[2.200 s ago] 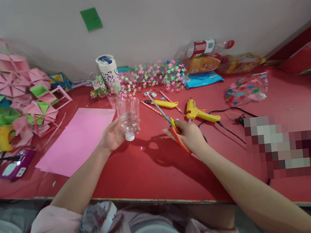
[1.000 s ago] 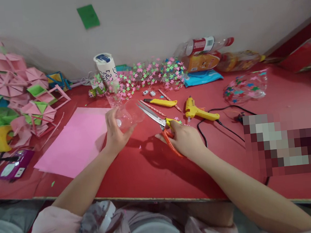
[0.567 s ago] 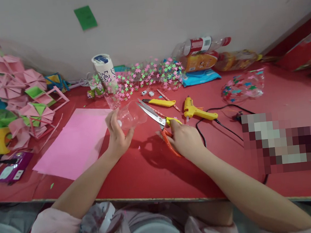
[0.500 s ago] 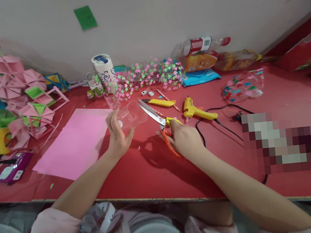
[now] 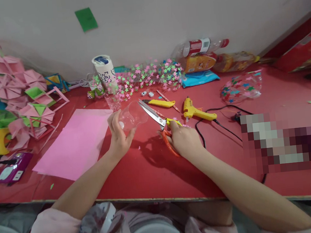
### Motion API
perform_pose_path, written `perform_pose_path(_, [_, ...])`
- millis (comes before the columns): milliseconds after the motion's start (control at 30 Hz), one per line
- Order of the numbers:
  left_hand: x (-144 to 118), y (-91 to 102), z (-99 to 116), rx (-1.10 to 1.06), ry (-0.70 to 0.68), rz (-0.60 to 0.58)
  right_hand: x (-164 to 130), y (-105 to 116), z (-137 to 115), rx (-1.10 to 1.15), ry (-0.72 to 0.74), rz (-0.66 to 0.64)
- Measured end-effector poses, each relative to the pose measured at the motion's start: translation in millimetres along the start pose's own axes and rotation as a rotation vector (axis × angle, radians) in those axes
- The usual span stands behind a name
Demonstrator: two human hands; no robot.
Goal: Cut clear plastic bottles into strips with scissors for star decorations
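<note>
The clear plastic bottle top with a white cap (image 5: 131,116) lies tilted on its side, clasped in the left hand (image 5: 119,136), fingers (image 5: 113,121) curled round its capped neck, open cut end facing away. The right hand (image 5: 181,137) grips the orange-and-yellow-handled scissors (image 5: 158,123), fingers closed through the loops; the blades stand slightly parted, tips touching the bottle's cut rim. Left of the left fingers lies a pink paper sheet (image 5: 75,144) on the red table (image 5: 149,168). Just beyond the right fingers rest a yellow glue gun (image 5: 196,112) and a yellow utility knife (image 5: 161,103).
</note>
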State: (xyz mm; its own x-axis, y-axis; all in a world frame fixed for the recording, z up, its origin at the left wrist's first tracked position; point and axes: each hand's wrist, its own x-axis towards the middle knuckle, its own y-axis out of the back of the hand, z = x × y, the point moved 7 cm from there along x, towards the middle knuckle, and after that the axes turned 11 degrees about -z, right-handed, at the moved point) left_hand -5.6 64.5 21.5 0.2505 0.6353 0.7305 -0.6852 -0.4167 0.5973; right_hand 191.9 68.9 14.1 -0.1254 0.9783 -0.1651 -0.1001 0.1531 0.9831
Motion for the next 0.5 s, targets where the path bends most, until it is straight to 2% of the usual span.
perform_pose_path(267, [2.9, 2.9, -4.5, -0.022, -0.045, 0.015, 3.2, 1.2, 5.3, -0.041, 0.025, 0.061])
perform_pose_path(500, [4.4, -0.5, -8.4, -0.076, -0.089, -0.053, 2.3, 9.3, 6.9, -0.001, 0.081, 0.155])
